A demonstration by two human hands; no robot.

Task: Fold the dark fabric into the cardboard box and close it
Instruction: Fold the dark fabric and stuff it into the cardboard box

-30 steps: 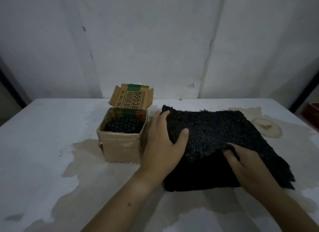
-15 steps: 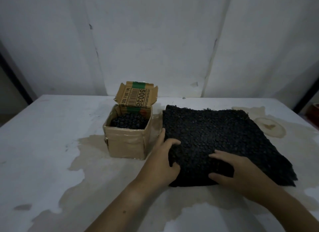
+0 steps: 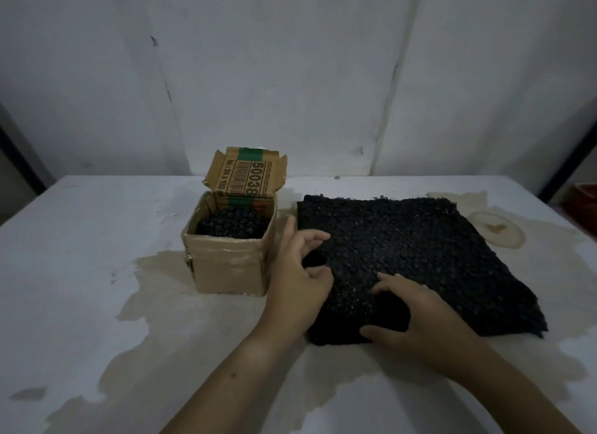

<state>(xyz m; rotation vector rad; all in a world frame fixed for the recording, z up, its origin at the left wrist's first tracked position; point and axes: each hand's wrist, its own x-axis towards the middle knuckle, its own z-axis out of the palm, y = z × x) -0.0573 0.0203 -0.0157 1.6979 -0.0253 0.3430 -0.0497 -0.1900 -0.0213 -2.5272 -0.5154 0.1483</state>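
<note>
A dark, bumpy-textured fabric (image 3: 420,249) lies folded flat on the white table, right of centre. My left hand (image 3: 298,278) curls its fingers over the fabric's left edge, thumb and fingers pinching it. My right hand (image 3: 416,323) grips the near left corner of the fabric, thumb under the edge. To the left stands a small cardboard box (image 3: 229,269), its back flap (image 3: 247,173) raised upright, with more dark bumpy material (image 3: 233,226) filling the inside.
The white table (image 3: 80,246) carries brown stains around the box and a ring stain (image 3: 497,228) at the back right. A white wall rises close behind. A red object (image 3: 581,201) sits past the table's right edge.
The fabric's lifted near layer has been laid flat. My left hand slid from the far left corner down the left edge; my right hand moved left onto the near corner.
</note>
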